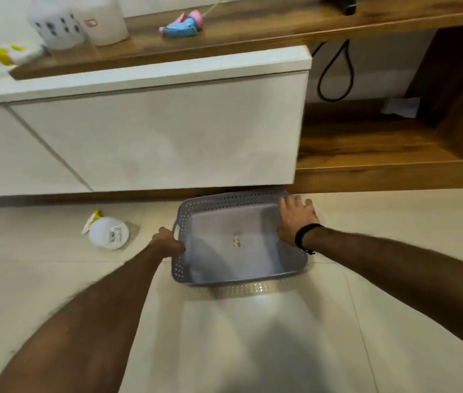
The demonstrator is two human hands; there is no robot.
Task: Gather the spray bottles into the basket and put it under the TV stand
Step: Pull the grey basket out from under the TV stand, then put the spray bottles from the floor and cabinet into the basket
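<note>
Head view, looking down at a pale tiled floor [253, 336] in front of a low TV stand [153, 131] with white drawer fronts and a wood-grain top and side shelves. A grey perforated plastic basket [185, 268] sits on the floor with its far edge just at the gap under the stand; its interior holds no bottle, only a small yellowish scrap [236, 241] near the middle of its base. The left hand [169, 243] is closed on the basket's left rim beside the cut-out handle, fingers curled over the edge. The right hand [295, 219], with a black band [305, 236] at the wrist, lies on the basket's right rim near the far corner, fingers spread; whether it grips the rim or only presses on it cannot be told. One white spray bottle [108, 232] with a yellow-and-white trigger head lies on its side on the floor, left of the basket and apart from it, its labelled base turned toward the camera. On the stand's top stand two white cylindrical containers [57, 26], a pink-and-blue object [182, 25] and, at the far left edge, a blurred white-and-yellow item [12, 56]. A black cable [335, 72] loops down behind the open shelf on the right, where a pale crumpled scrap [401, 107] lies.
</note>
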